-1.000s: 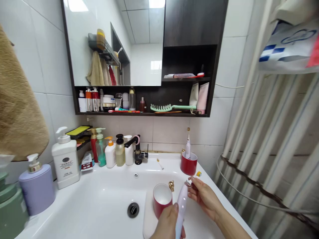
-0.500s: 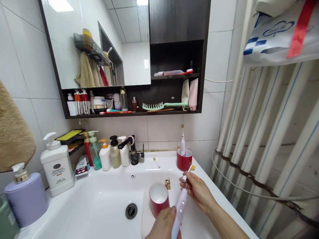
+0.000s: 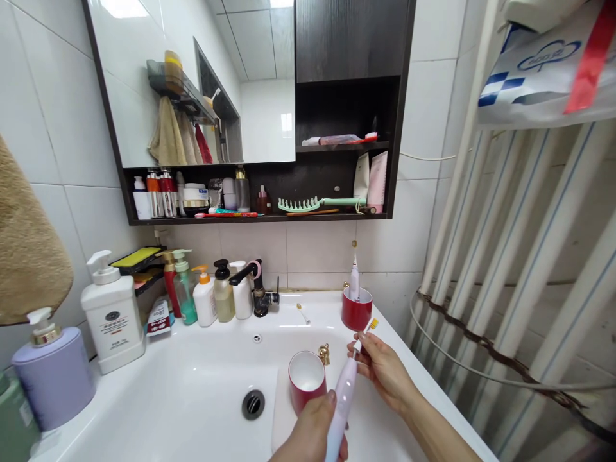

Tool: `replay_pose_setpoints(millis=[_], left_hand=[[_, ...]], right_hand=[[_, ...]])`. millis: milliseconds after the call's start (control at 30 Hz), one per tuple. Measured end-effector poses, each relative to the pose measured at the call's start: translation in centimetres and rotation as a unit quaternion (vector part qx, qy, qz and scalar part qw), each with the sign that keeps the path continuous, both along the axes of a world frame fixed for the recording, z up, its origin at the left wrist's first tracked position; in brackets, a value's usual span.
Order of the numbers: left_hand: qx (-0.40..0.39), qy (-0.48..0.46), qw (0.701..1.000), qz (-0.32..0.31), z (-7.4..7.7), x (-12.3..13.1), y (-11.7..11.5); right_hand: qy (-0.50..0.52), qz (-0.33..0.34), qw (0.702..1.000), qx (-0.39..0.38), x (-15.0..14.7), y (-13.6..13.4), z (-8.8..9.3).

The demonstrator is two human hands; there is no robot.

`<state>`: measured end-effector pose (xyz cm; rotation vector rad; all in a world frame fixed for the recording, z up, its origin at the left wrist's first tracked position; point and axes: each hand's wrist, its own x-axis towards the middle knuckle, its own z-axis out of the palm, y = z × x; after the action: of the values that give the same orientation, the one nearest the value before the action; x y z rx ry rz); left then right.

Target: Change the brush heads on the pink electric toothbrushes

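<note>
My left hand [image 3: 312,427] is closed around a pale pink electric toothbrush handle [image 3: 342,404], tilted with its top toward my other hand. My right hand [image 3: 382,369] pinches a white brush head [image 3: 364,335] with yellow bristles, at the metal shaft on top of the handle. Beside my left hand a red cup [image 3: 307,384], white inside, stands in the sink. Another red cup [image 3: 357,312] on the back rim holds an upright electric toothbrush [image 3: 355,282]. A small brush head [image 3: 303,314] lies on the rim left of it.
The white sink [image 3: 206,378] has a black faucet [image 3: 260,292] at the back. Pump bottles [image 3: 224,294] line its left and back rim. Above hangs a dark mirror cabinet [image 3: 349,45] with toiletries on its shelves. Pipes [image 3: 520,256] run along the right.
The handle has risen slightly toward the brush head, and the gap between them is smaller. The view has shifted a little.
</note>
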<state>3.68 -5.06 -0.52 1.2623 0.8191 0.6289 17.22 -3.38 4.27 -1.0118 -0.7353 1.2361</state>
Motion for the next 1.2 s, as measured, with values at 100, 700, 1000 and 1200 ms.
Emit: replay_pose_setpoints(millis=[100, 700, 1000, 1200], left_hand=[[-0.003, -0.001, 1.000, -0.002, -0.1, 0.0, 0.0], [-0.073, -0.037, 0.997, 0.002, -0.5, 0.4, -0.1], [-0.060, -0.037, 0.997, -0.007, 0.7, -0.1, -0.4], [0.010, -0.001, 1.000, -0.016, 1.0, -0.5, -0.7]], right_hand=[[-0.010, 0.002, 1.000, -0.003, 0.0, 0.0, 0.0], [-0.030, 0.017, 0.999, -0.001, 0.3, 0.2, -0.4], [-0.034, -0.049, 0.998, 0.010, -0.1, -0.1, 0.6], [-0.020, -0.105, 0.994, 0.022, 1.1, 0.2, 0.6]])
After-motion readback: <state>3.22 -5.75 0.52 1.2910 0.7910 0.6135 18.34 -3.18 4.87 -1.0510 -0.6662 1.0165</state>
